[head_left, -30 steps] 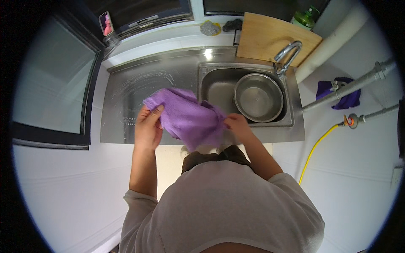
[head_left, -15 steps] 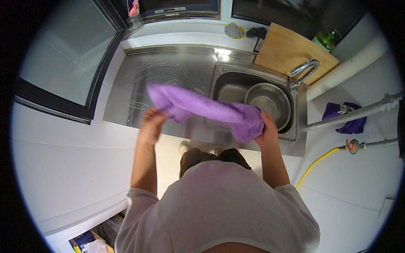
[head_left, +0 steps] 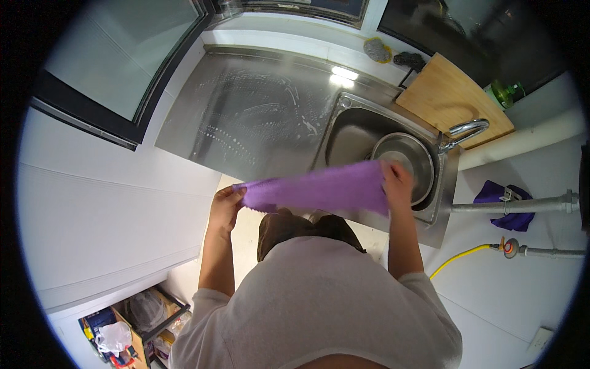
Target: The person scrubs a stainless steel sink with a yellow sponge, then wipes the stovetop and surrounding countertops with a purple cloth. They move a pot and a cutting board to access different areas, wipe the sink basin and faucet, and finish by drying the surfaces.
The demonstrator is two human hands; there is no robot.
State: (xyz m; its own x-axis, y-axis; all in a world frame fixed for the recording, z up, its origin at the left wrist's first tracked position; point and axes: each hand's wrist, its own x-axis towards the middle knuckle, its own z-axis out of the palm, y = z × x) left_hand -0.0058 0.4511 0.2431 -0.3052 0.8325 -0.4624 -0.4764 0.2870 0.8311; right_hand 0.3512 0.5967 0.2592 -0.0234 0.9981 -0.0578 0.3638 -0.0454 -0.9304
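Observation:
A purple cloth point(head_left: 316, 189) is stretched out between my two hands, in front of the near edge of the steel counter. My left hand point(head_left: 226, 206) pinches its left end. My right hand point(head_left: 396, 182) is closed on the other end, close to the sink's near edge. Behind the cloth, a round steel basin point(head_left: 424, 161) sits in the right part of the sink point(head_left: 347, 138). Streaks of foam or water cover the steel counter point(head_left: 246, 114) to the left of the sink. The cloth is slightly blurred.
A chrome faucet point(head_left: 470, 126) arches beside the sink, before a leaning wooden board point(head_left: 452, 92). A scouring pad point(head_left: 377, 50) and a dark scrubber point(head_left: 409, 60) lie on the ledge. An open window pane point(head_left: 123, 67) juts in at left. Another purple cloth point(head_left: 504, 206) hangs on a pipe at right.
The cloth, bunched and slanting over the counter before, is now pulled flatter and nearer to my body. The view has turned a little, so the sink appears further right.

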